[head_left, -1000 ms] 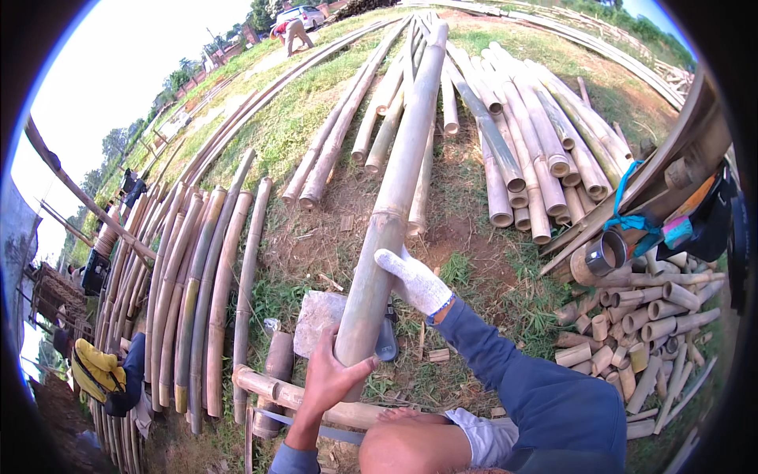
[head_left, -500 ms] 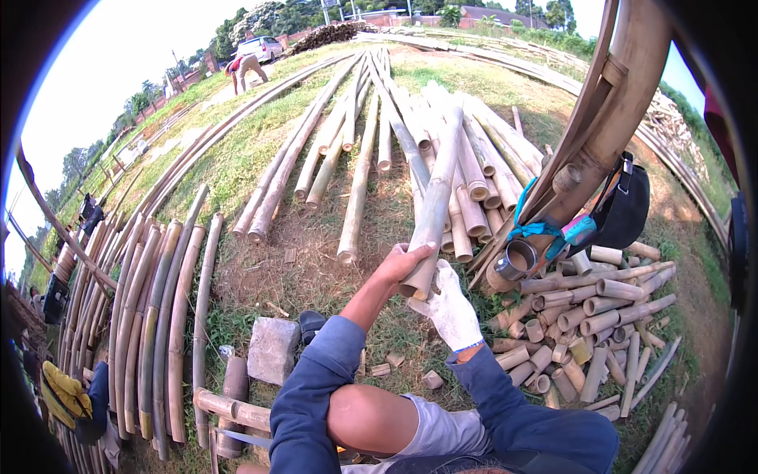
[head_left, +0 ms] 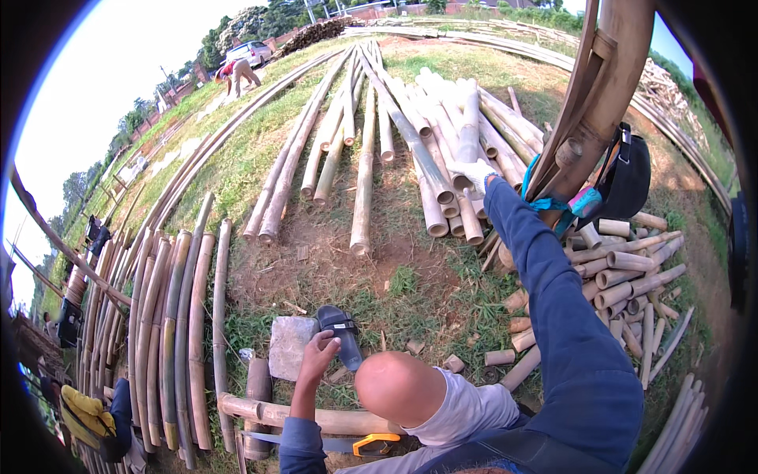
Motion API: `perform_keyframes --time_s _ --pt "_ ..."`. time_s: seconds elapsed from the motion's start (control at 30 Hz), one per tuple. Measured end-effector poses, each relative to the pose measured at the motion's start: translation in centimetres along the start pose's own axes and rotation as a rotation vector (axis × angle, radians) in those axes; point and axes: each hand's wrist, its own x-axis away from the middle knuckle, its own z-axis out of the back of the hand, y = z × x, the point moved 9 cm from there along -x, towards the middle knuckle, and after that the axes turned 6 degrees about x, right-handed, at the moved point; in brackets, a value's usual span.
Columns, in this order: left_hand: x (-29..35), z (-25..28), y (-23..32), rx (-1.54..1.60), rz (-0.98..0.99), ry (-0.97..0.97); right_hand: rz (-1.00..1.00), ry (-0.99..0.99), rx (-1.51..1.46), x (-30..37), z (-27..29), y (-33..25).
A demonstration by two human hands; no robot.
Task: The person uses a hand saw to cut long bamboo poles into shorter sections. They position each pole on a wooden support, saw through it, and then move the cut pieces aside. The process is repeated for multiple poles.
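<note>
Reaching far forward, my right hand, in a white glove, grips a bamboo pole close to its near end. That pole lies over the pile of cut bamboo, and the glove partly covers it. My bare left hand holds nothing, its fingers loosely bent and apart beside my knee. A dark sandal is just past those fingers. Below, a handsaw with a yellow-orange handle and long blade lies alongside a crosswise bamboo length.
A concrete block sits left of the sandal. Long bamboo poles fan out ahead; more stand in a row at left. Short offcuts are heaped at right below a thick leaning bamboo with a black bag. Another person bends far off.
Both hands were on the raised bamboo pole near me. The left has let go and dropped back by the sandal; the right has carried the pole forward onto the pile.
</note>
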Motion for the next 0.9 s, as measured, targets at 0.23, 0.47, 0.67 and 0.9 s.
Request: perform_keyframes --time_s 0.23,0.47,0.67,0.9 --pt "12.3 5.9 -13.7 0.338 0.195 0.335 -0.141 0.512 1.235 -4.2 6.0 -5.9" --pt "18.1 8.8 -21.0 0.345 0.275 0.422 -0.056 0.540 1.583 -6.1 4.9 -4.0" --pt "22.4 10.1 -24.7 0.471 0.304 0.543 -0.078 0.251 1.395 -5.6 -2.6 0.4" --pt "15.6 5.2 -23.7 0.063 0.160 0.497 0.646 0.418 1.364 -4.7 -11.8 4.3"
